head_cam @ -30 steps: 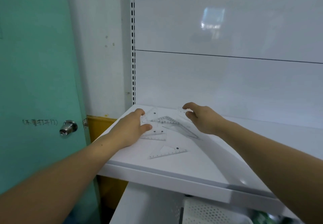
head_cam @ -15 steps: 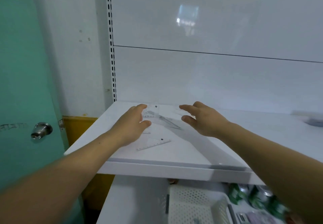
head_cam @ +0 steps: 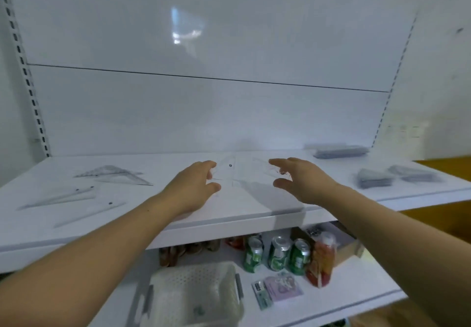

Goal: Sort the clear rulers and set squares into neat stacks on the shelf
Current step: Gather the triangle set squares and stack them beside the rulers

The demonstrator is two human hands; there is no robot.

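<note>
Set squares [head_cam: 237,172]: a held bunch of clear plastic, nearly invisible against the white, given away only by faint edges, fine scale marks and one small dark hole. Flat, thin, straight-edged; count lost in blur. Held just above the middle of the shelf [head_cam: 254,214], towards its far side, between both hands. Left hand [head_cam: 191,189] clamped on the bunch's left edge, fingers curled over the top, thumb below. Right hand [head_cam: 303,181] gripping the right edge, forefinger and thumb curled round it, set wide.

Shelf: white, smooth, glossy, with a rounded front lip and a plain white back panel [head_cam: 229,112] behind. On its left part, well apart from the hands, loose squares [head_cam: 112,173]: long thin clear triangles lying flat, some overlapping, a few dark dots showing. At the far right, three stacks [head_cam: 374,179] of clear pieces, greyer where layered: one long and low against the back panel, two triangular and nearer.

Below, on a lower shelf [head_cam: 331,303], also white: a perforated white plastic basket [head_cam: 193,293], three green cans [head_cam: 277,252] upright side by side, a red-orange pouch [head_cam: 321,263] just right of them.
</note>
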